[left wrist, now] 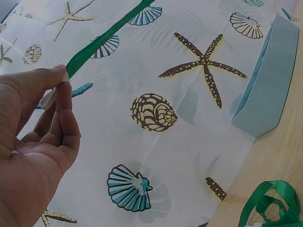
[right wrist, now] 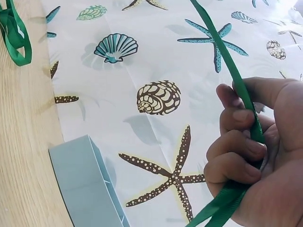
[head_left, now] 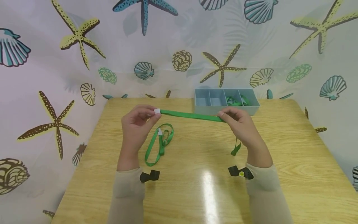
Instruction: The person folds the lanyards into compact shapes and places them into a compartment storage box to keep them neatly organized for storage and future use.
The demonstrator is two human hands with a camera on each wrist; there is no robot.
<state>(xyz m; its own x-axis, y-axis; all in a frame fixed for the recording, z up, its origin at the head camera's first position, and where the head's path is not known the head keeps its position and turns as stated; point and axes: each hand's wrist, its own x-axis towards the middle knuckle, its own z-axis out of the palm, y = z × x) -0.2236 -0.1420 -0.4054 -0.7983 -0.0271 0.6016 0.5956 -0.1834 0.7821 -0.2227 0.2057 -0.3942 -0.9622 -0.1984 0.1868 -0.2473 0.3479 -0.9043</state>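
A green lanyard (head_left: 190, 115) is stretched between my two hands above the table. My left hand (head_left: 139, 123) pinches its white clip (head_left: 157, 111) between thumb and fingertips. At the other end my right hand (head_left: 240, 126) grips the strap, thumb on top. In the right wrist view the green strap (right wrist: 237, 78) runs down through the curled fingers and comes out below the palm. Its loose tail (head_left: 236, 148) hangs under that hand. A second green lanyard (head_left: 152, 149), with a white clip (head_left: 160, 132), lies looped on the table close to my left hand.
At the back of the wooden table (head_left: 195, 186) stands a blue-grey box (head_left: 226, 110) divided into compartments. Its two right compartments hold green straps (head_left: 234, 102); the two left ones show bare bottoms. Behind hangs a white cloth (head_left: 167, 37) printed with shells and starfish.
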